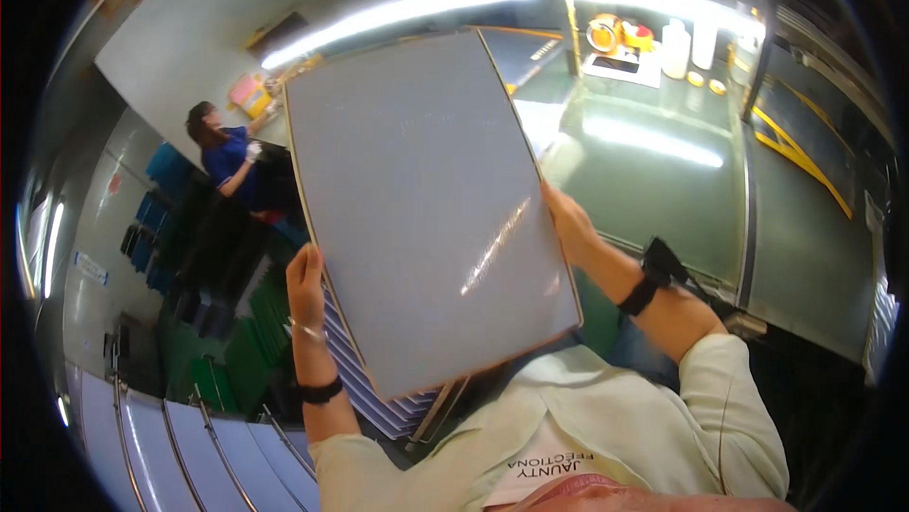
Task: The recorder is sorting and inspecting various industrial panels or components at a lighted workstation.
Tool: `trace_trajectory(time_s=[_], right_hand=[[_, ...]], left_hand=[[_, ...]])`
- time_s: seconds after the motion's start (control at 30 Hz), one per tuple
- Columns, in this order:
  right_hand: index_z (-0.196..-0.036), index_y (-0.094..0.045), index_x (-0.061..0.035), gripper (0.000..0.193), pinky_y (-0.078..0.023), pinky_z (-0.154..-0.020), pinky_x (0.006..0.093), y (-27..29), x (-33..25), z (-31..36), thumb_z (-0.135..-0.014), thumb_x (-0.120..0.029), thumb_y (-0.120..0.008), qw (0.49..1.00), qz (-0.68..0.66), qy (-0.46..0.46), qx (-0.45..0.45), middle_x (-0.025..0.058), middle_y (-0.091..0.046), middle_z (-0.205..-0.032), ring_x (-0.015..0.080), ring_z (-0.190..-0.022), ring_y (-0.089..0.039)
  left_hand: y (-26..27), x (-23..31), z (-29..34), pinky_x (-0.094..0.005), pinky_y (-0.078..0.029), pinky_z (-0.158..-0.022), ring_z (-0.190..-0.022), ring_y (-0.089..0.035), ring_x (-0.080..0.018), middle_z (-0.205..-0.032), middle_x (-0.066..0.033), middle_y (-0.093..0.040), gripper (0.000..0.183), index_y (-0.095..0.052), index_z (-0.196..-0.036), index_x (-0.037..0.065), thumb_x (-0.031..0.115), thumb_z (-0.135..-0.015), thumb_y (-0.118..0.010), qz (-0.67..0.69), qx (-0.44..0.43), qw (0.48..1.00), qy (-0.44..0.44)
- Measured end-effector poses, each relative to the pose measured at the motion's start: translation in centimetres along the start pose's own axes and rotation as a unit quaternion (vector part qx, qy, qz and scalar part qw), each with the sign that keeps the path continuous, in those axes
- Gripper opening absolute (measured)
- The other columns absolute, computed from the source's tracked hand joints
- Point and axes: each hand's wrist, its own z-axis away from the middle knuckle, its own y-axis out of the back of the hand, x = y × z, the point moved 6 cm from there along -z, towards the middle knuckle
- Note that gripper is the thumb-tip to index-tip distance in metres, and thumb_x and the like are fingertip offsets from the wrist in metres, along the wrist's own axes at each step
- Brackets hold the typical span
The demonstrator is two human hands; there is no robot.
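A large, flat grey rectangular panel [426, 199] with thin pale edges is held up before my chest, slightly tilted, with a bright glare streak on its lower right. My left hand [305, 287] grips its left edge, fingers closed and partly hidden behind it. On the opposite long edge my right hand [568, 220] has a hold, most of its fingers out of sight at the back. A black strap with a small dark box [663, 264] sits on my right forearm, and another black strap [320, 391] rounds the left one.
Right of the panel is a green-topped workbench [663, 218] with orange tape rolls [606, 35], white bottles [675, 48] and a dark phone-like object [615, 64]. Racked pale panels [142, 427] fill the lower left. A person in blue [227, 157] works farther left.
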Motion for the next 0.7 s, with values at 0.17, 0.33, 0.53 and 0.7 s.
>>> trace_trajectory(time_s=[0.17, 0.33, 0.53, 0.7], right_hand=[[-0.106, -0.055, -0.0011, 0.041, -0.048, -0.066, 0.0257, 2.9, -6.0, 1.1, -0.093, -0.038, -0.044, 0.999, -0.008, -0.029, 0.038, 0.0063, -0.059, -0.090, 0.0125, -0.077, -0.056], [-0.115, -0.050, -0.0014, 0.036, -0.051, -0.065, 0.0272, 5.2, -8.9, 2.0, -0.095, -0.031, -0.042, 0.997, -0.035, 0.013, 0.070, 0.0062, -0.057, -0.092, 0.0126, -0.077, -0.057], [-0.118, -0.048, -0.0031, 0.035, -0.052, -0.066, 0.0251, 6.1, -8.9, 4.7, -0.095, -0.028, -0.043, 0.990, -0.042, 0.066, 0.116, 0.0064, -0.057, -0.093, 0.0108, -0.078, -0.059], [-0.121, -0.045, 0.0009, 0.039, -0.051, -0.071, 0.0267, 6.4, -10.5, 6.6, -0.094, -0.027, -0.044, 0.982, 0.013, 0.096, 0.165, 0.0086, -0.058, -0.101, 0.0143, -0.085, -0.059]], left_hand=[[-5.4, -1.8, -4.3, -0.0200, -0.026, -0.053, -0.061, -0.033, -0.0029, -0.065, 0.0095, -0.040, 0.023, -0.054, -0.076, 0.005, 0.021, -0.093, -0.049, 0.032, 0.006, 0.999, -0.028], [-10.3, -4.7, -7.0, -0.0182, -0.038, -0.053, -0.062, -0.048, -0.0027, -0.071, 0.0034, -0.053, 0.031, -0.060, -0.096, 0.003, 0.030, -0.095, -0.045, 0.100, -0.133, 0.977, 0.131], [-16.2, -4.7, -7.5, -0.0258, -0.050, -0.072, -0.085, -0.061, -0.0160, -0.102, -0.0107, -0.061, 0.050, -0.051, -0.112, -0.004, 0.041, -0.095, -0.036, 0.326, -0.207, 0.900, 0.203], [-18.4, -5.9, -7.1, -0.0291, -0.051, -0.065, -0.077, -0.061, -0.0171, -0.094, -0.0091, -0.060, 0.049, -0.053, -0.111, 0.001, 0.044, -0.094, -0.035, 0.316, -0.177, 0.888, 0.283]])
